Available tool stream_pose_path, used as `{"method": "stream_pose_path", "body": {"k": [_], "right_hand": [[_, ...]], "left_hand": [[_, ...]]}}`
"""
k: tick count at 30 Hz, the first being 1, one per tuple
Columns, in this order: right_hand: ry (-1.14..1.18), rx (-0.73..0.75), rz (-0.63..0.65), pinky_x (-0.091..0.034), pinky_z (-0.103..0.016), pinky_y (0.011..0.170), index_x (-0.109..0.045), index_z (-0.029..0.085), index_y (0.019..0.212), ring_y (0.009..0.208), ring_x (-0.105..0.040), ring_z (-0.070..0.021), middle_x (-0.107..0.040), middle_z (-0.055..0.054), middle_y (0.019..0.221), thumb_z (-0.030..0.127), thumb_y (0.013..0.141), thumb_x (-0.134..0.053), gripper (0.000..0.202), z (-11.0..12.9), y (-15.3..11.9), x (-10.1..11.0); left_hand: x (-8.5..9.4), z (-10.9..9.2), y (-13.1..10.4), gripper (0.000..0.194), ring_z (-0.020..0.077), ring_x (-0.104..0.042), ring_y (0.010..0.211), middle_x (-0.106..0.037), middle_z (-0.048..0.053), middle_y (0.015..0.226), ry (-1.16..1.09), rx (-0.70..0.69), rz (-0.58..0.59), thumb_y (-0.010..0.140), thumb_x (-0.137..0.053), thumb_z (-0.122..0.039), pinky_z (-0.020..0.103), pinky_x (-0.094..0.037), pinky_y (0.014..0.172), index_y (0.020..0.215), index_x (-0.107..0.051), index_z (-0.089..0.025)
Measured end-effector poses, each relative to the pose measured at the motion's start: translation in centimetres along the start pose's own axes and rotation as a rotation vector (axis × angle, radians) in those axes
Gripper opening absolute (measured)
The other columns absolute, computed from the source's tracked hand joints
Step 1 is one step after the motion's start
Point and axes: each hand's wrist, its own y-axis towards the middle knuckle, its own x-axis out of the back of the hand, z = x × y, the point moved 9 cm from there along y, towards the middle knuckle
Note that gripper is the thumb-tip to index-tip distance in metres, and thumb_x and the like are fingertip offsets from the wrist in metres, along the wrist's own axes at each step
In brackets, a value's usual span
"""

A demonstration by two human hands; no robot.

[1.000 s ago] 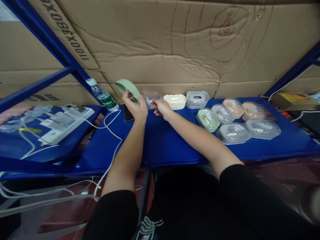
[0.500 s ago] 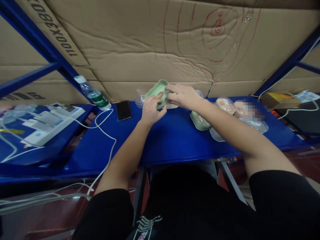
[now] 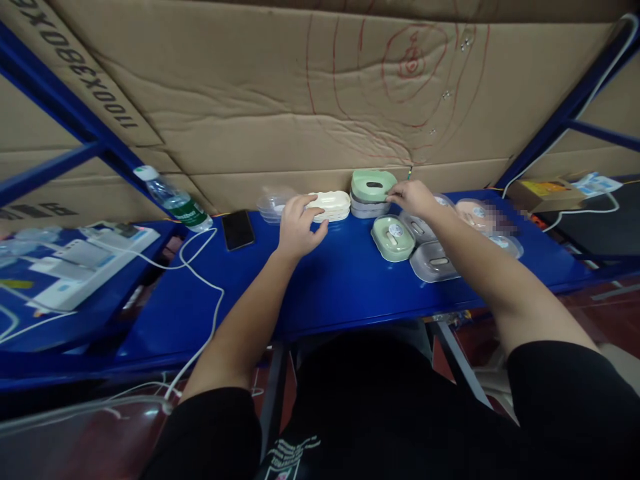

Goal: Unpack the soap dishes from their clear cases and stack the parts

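Note:
My right hand pinches the right edge of a light green plastic soap dish with a dark oval opening. That dish rests on a stack of greyish-lavender dishes against the cardboard. To its left lies a stack of cream wavy-edged trays. My left hand is open over the left end of the cream trays, fingers apart and holding nothing; whether it touches them I cannot tell. Behind it sit stacked clear plastic covers. A covered green dish with a round label lies below my right hand.
Covered grey and pink dishes lie around my right forearm. On the left are a phone, a water bottle, a white cable and a power strip. A cardboard wall closes off the back.
The green dish, held between both hands before, now sits on the lavender stack to the right. My right hand moved right with it; my left hand let go. The view shifted slightly.

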Motion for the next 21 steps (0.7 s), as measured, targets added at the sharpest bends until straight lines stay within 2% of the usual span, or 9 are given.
{"method": "stream_pose_path", "body": {"k": [8, 15, 21], "right_hand": [[-0.027, 0.055, 0.026, -0.051, -0.036, 0.103, -0.085, 0.015, 0.131, 0.131, -0.073, -0.0285, -0.082, -0.017, 0.142, 0.022, 0.109, -0.06, 0.035, 1.0, 0.7, -1.2], [-0.159, 0.012, 0.004, -0.052, -0.04, 0.097, -0.086, 0.015, 0.128, 0.129, -0.072, -0.0344, -0.08, -0.022, 0.134, 0.026, 0.113, -0.049, 0.042, 1.0, -0.2, -0.4], [-0.157, 0.04, 0.043, -0.052, -0.038, 0.099, -0.085, 0.015, 0.128, 0.128, -0.072, -0.0333, -0.08, -0.021, 0.132, 0.021, 0.11, -0.051, 0.04, 0.9, -0.1, -0.9]], "left_hand": [[-0.1, -0.1, -0.1, 0.015, 0.0393, -0.071, 0.13, -0.078, 0.017, 0.136, 0.057, -0.024, 0.022, 0.092, -0.074, -0.035, 0.067, -0.053, 0.117, 0.104, -0.073, -0.026], [-0.4, -0.2, 0.0, 0.013, 0.0388, -0.071, 0.129, -0.078, 0.015, 0.133, 0.039, -0.022, 0.036, 0.092, -0.076, -0.034, 0.066, -0.054, 0.116, 0.102, -0.073, -0.026], [-0.7, 0.0, -0.1, 0.014, 0.0396, -0.07, 0.13, -0.077, 0.015, 0.133, 0.01, -0.006, 0.065, 0.092, -0.076, -0.034, 0.067, -0.053, 0.116, 0.104, -0.073, -0.026]]}}
